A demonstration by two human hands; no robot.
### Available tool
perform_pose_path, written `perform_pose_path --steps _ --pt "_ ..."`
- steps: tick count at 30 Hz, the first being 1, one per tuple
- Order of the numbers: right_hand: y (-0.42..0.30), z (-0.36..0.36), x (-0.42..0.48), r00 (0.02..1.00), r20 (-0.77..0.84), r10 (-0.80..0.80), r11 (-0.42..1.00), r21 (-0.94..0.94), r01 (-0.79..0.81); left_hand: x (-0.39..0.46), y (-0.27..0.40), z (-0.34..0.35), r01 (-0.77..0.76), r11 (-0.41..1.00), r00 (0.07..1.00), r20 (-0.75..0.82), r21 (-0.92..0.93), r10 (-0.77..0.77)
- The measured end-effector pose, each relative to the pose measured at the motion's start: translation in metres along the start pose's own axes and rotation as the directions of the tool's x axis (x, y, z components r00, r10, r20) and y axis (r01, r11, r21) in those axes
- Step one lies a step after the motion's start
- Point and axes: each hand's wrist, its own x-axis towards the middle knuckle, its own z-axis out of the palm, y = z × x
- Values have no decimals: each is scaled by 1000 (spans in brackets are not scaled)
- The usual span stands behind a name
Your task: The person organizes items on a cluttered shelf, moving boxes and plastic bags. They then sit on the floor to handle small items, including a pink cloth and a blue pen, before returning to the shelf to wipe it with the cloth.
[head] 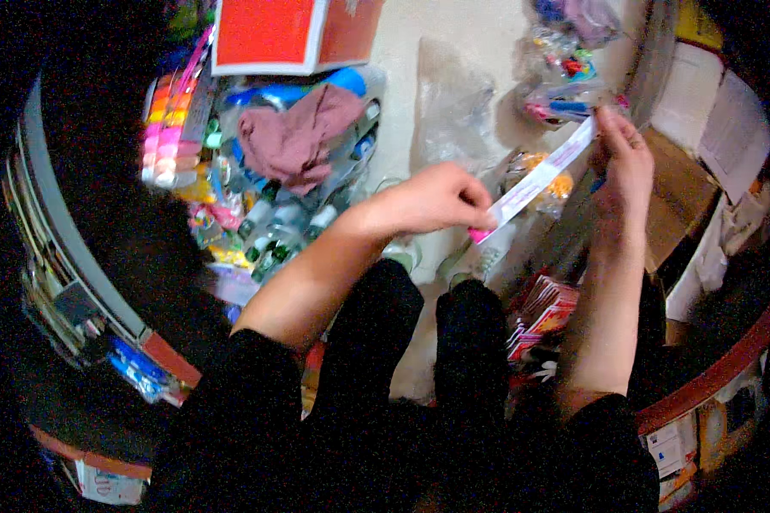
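A long, narrow white strip (542, 176) with blurred pinkish print and a bright pink end is stretched slantwise between my two hands. My left hand (446, 199) pinches its lower, pink end between thumb and fingers. The upper end is held in the fingertips of my right hand (622, 141). Behind the strip, near its middle, lies a clear plastic bag with orange things (557, 187) inside. Small packaged items with pink and blue parts (561, 108) lie just beyond my right hand. The strip's material cannot be told.
Left of my knees lie bottles with green caps (282, 224), a dusty-pink cloth (295, 138) and a red-and-white box (266, 35). A clear plastic bag (455, 106) is on the pale floor ahead. Red-and-white packets (542, 314) and an open cardboard box (677, 192) are at the right.
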Motion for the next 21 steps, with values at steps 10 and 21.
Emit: perform_pose_path --steps 10,21 --pt "-19 13 -30 994 88 -65 998 32 63 -2 -8 21 118 987 985 -114 -108 -130" --pt "-24 29 -56 960 257 -106 991 -51 124 17 51 -15 -165 914 884 -356 370 304"
